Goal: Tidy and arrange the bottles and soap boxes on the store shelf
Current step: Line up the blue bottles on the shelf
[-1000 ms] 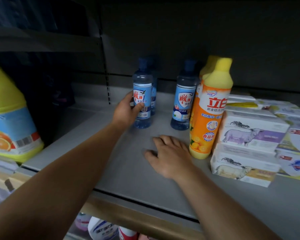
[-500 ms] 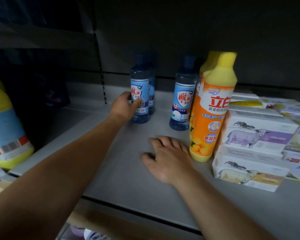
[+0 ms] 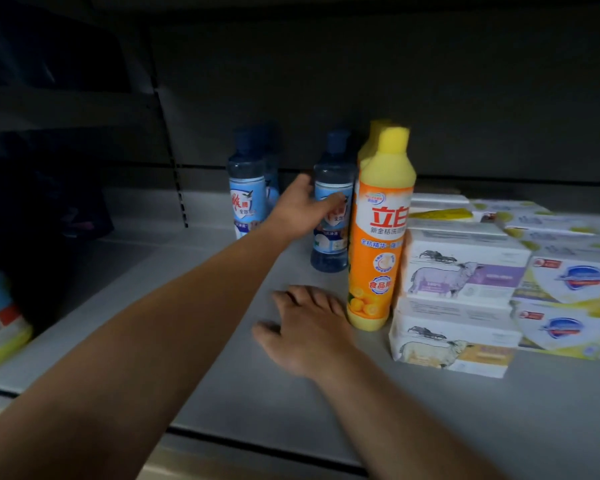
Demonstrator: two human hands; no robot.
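- Two blue-capped clear bottles stand upright near the shelf's (image 3: 187, 341) back edge: the left blue bottle (image 3: 245, 188) stands free, the right blue bottle (image 3: 331, 244) just beside the orange bottle.
- Orange bottle (image 3: 378, 244), yellow-capped, upright, another behind it.
- Sheep-printed soap boxes (image 3: 465, 271) stacked two high at its right; shield-logo soap boxes (image 3: 568, 282) beyond them.

The grey shelf (image 3: 222, 375) bears upright blue bottles (image 3: 245, 188), orange bottles (image 3: 378, 244) and stacked soap boxes (image 3: 461, 271).

Single head-worn wide-angle view, facing forward and slightly down onto the grey shelf (image 3: 222, 358), close enough that both forearms run in from the bottom edge, the shelf's back panel straight ahead, dark upright strip left of centre.
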